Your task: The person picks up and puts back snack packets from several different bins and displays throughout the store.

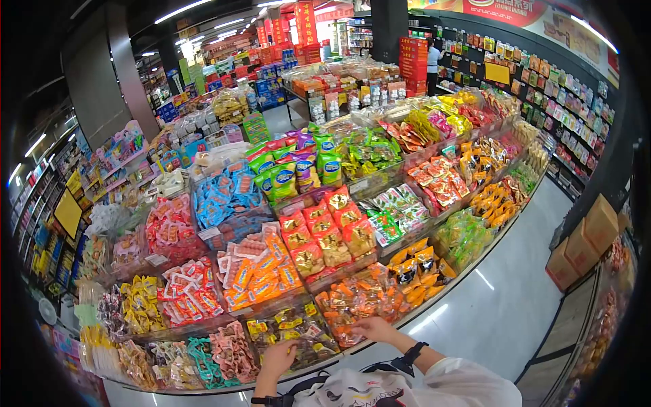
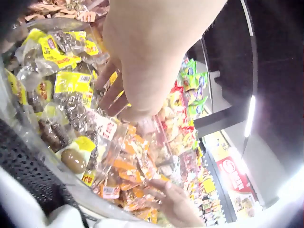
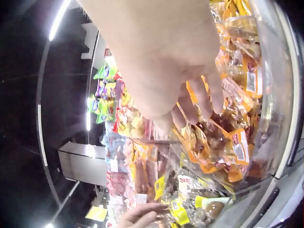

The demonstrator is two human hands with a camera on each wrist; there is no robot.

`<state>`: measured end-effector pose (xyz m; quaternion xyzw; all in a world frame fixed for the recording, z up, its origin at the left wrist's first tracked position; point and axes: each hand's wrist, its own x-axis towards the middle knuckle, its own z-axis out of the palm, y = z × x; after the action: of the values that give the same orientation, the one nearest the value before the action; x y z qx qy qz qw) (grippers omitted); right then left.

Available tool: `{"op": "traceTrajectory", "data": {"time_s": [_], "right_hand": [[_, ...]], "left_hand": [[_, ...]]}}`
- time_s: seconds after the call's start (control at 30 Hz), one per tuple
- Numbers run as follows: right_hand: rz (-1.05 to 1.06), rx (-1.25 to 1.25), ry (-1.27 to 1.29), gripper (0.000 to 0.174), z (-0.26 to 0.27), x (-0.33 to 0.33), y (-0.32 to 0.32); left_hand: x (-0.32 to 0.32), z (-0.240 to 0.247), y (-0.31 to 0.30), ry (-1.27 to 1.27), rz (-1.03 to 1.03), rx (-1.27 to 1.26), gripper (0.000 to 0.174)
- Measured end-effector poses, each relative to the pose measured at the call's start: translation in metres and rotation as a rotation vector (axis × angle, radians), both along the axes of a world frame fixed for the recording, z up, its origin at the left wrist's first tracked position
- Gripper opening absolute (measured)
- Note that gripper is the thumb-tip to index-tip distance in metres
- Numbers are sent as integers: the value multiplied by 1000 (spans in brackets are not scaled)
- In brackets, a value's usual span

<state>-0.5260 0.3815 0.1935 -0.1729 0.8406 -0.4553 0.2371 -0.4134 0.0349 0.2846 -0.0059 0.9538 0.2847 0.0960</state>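
Note:
In the head view my left hand [image 1: 279,357] hangs over the front bin of clear packets with yellow labels [image 1: 303,332]. My right hand [image 1: 377,330] is at the neighbouring bin of orange-trimmed packets [image 1: 352,298]. The left wrist view has the left hand [image 2: 137,80] above the yellow-labelled packets [image 2: 73,83], fingers loosely bent with nothing seen in them. From the right wrist, the right hand [image 3: 175,71] shows its fingers spread and slightly bent over the orange packets [image 3: 237,145]; whether the fingertips touch them is unclear.
Bins of bagged snacks rise in tiers, with green bags [image 1: 282,182] and blue packets [image 1: 227,195] behind. The display's curved clear edge runs close to the body. Cardboard boxes [image 1: 582,249] stand at the right beyond the aisle floor [image 1: 502,271]. A person [image 1: 433,66] stands far back.

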Motion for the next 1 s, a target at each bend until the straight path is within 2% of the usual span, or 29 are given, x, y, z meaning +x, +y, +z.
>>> {"op": "traceTrajectory", "data": {"time_s": [0.03,0.13,0.17,0.3,0.4,0.47,0.53,0.57,0.6,0.67,0.7,0.8,0.87,0.9,0.93,1.0], "right_hand": [[19,-90,-94,45,-4,-9,13],[-18,-307,-21,41,15,-9,42],[-12,-236,-30,40,18,-9,52],[26,-243,61,34,3,0,76],[130,-204,123,30,-36,-4,87],[75,-260,89,29,-25,4,91],[98,-273,12,30,-21,1,98],[109,-278,-18,31,-20,1,101],[112,-267,-54,31,-15,3,104],[118,-255,-107,31,-4,1,108],[141,-218,-41,32,-3,1,110],[185,-311,-100,33,-3,3,117],[243,-395,-123,34,-48,8,125],[308,-295,-154,35,-35,10,128],[373,-200,-187,36,-22,17,129],[387,-238,-316,38,-28,32,119]], "left_hand": [[-4,4,15,-42,-16,17,32],[-6,-51,27,96,-225,-77,37],[-9,-50,32,-22,-282,-130,41],[-7,-71,44,-7,-336,-186,48],[-6,-69,53,-16,-229,-100,49],[-3,-89,52,-24,-185,-10,47],[2,-70,68,-120,-116,26,47],[8,-102,61,-21,-72,65,46],[11,-103,64,-7,21,169,44],[17,-103,71,-44,137,193,43],[16,-96,79,-39,145,178,42],[38,-85,98,-35,188,153,41],[40,-86,104,34,223,181,40],[47,-94,102,142,235,158,38],[54,-96,99,93,309,231,37],[80,-94,96,-27,452,371,36]]}}
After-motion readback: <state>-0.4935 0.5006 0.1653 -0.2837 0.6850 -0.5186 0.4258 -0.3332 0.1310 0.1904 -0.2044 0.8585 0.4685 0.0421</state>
